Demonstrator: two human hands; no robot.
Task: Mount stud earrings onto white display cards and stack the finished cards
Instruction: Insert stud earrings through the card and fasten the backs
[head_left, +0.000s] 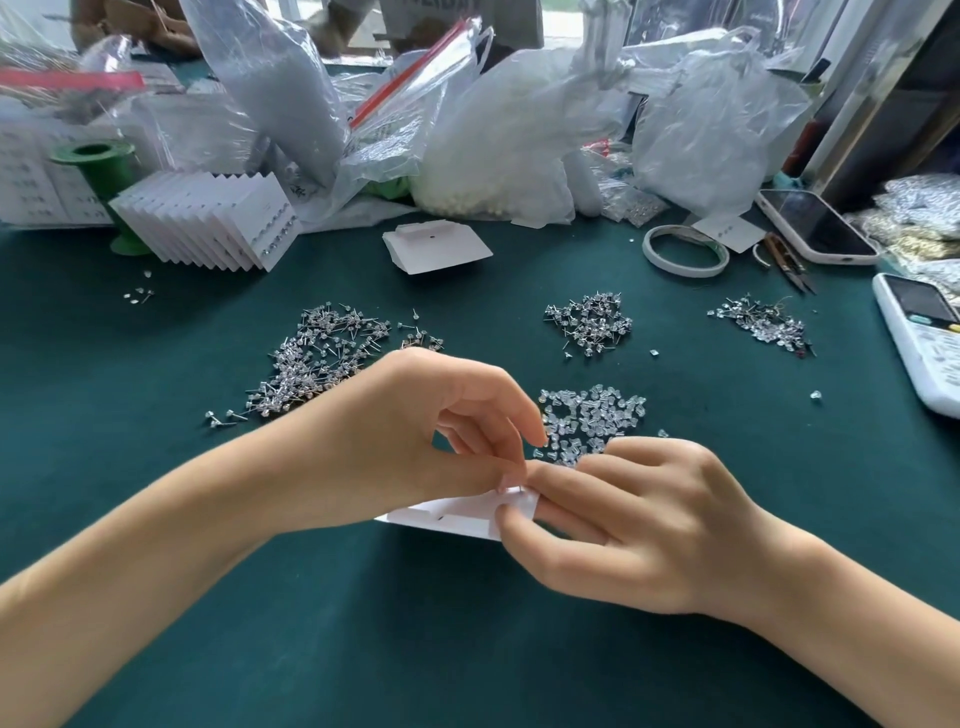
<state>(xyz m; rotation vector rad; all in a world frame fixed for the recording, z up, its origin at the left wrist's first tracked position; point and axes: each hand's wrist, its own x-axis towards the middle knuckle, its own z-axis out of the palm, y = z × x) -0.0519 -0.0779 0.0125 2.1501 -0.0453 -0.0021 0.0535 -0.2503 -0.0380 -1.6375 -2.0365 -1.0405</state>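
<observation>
A white display card (457, 517) is held low over the green table between both hands. My left hand (415, 441) pinches a stud at the card's upper right corner with thumb and forefinger. My right hand (634, 525) grips the card's right edge, thumb on top. Loose stud earrings lie in piles at the left (322, 358), the middle (589, 319) and the right (761, 325). Clear earring backs (592, 421) lie just behind my hands. A fanned stack of finished cards (208, 223) stands at the back left. Blank cards (436, 247) lie at the back centre.
Plastic bags (498, 135) of supplies crowd the table's far side. A green spool (104, 171) stands behind the card stack. A tape roll (685, 250), small snips (789, 265), a phone (815, 226) and a white calculator (922, 343) lie at the right.
</observation>
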